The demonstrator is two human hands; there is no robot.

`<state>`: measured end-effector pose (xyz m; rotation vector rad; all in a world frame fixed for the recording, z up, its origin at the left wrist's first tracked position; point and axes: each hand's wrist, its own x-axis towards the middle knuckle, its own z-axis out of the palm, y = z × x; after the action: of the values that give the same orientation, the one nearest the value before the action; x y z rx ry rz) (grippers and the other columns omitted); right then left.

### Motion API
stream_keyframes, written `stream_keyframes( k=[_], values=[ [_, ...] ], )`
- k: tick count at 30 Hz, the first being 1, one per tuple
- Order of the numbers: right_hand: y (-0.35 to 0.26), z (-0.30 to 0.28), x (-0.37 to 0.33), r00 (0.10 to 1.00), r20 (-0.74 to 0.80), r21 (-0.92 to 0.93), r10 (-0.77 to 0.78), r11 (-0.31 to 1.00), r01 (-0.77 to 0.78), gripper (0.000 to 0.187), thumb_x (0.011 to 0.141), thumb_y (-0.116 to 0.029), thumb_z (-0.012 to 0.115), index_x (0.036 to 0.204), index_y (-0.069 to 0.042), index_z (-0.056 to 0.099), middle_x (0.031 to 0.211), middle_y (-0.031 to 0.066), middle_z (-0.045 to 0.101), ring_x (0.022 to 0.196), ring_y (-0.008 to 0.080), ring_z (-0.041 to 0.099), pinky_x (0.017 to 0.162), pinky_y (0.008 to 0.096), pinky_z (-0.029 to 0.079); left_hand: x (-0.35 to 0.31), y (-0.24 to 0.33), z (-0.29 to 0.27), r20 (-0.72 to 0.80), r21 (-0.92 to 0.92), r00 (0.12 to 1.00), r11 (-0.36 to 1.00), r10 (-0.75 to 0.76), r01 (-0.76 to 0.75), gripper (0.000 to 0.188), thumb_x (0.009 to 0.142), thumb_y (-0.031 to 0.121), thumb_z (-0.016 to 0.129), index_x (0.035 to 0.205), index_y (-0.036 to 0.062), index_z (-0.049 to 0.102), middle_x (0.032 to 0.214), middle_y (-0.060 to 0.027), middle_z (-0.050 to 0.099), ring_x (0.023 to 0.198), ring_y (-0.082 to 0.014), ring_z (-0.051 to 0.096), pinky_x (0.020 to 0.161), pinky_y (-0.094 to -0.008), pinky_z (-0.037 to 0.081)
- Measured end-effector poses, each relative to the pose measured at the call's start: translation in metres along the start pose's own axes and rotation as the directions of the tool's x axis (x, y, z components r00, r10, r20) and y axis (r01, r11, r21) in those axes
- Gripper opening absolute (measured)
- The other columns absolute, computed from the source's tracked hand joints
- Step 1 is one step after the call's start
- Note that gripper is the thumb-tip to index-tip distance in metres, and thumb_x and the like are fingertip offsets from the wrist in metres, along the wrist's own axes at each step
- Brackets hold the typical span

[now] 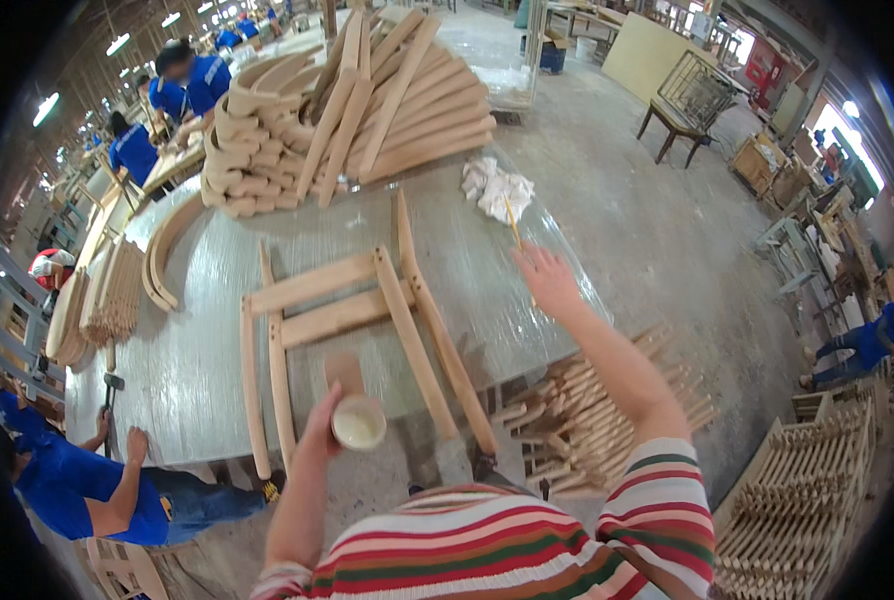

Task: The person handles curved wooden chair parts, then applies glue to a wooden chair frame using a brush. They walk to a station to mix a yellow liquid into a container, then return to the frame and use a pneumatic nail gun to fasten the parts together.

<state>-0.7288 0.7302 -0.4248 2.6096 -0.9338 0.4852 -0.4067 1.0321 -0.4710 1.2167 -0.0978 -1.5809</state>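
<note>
In my left hand [323,420] is a white cup [358,423] of creamy white liquid, held in front of my body. A short flat wooden piece [344,372] shows just beyond those fingers; whether the hand grips it too I cannot tell. Stretched out to the right, my right hand [547,278] has a thin yellowish stick [512,220] in its fingers. The stick's far end points at a crumpled white cloth [497,188] near the table's right edge. Between my hands and the stacks lie joined wooden chair-frame parts [332,318], with long legs reaching toward me.
Curved wooden parts [397,110] are heaped at the far end of the plastic-covered table [507,330]. Slats [112,290] stand at left. A co-worker in blue [87,490] has a hammer [112,390] nearby. Sticks [607,420] pile below the right edge.
</note>
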Motion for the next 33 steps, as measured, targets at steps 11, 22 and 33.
stream_keyframes(
  k=[11, 22, 33],
  values=[
    [0.076, 0.156, 0.109, 0.91, 0.077, 0.074, 0.408, 0.908, -0.413, 0.063, 0.082, -0.012, 0.052, 0.14, -0.016, 0.029, 0.142, 0.0093, 0.033, 0.121, 0.0314, 0.042, 0.091, 0.0487, 0.04, -0.111, -0.1, -0.001, -0.381, -0.215, 0.917, 0.952, 0.121, -0.216, 0.054, 0.091, 0.048, 0.036, 0.121, 0.0035, 0.046, 0.111, -0.0206, 0.057, 0.108, -0.0386, 0.053, 0.094, -0.0494, 0.042],
    [-0.05, 0.098, -0.045, 0.841, -0.172, 0.715, 0.514, 0.652, -0.252, 0.06, 0.07, 0.001, 0.055, 0.129, -0.009, 0.045, 0.124, 0.0185, 0.047, 0.112, 0.0367, 0.045, 0.095, 0.0452, 0.037, -0.139, -0.13, -0.001, -0.29, -0.389, 0.942, 0.879, 0.167, -0.276, 0.044, 0.09, 0.05, 0.039, 0.12, 0.0189, 0.048, 0.119, -0.0118, 0.054, 0.112, -0.0415, 0.049, 0.091, -0.0654, 0.036],
    [-0.105, -0.104, -0.356, 0.47, -0.117, 0.761, 0.875, 0.383, -0.524, 0.039, 0.076, 0.004, 0.052, 0.115, -0.004, 0.052, 0.103, 0.0133, 0.054, 0.084, 0.0248, 0.055, 0.074, 0.0326, 0.045, -0.144, -0.157, 0.083, 0.432, -0.178, 0.901, 0.983, 0.047, 0.034, 0.043, 0.093, 0.044, 0.038, 0.127, 0.0177, 0.041, 0.117, -0.0095, 0.053, 0.113, -0.0384, 0.048, 0.087, -0.0634, 0.041]
  ],
)
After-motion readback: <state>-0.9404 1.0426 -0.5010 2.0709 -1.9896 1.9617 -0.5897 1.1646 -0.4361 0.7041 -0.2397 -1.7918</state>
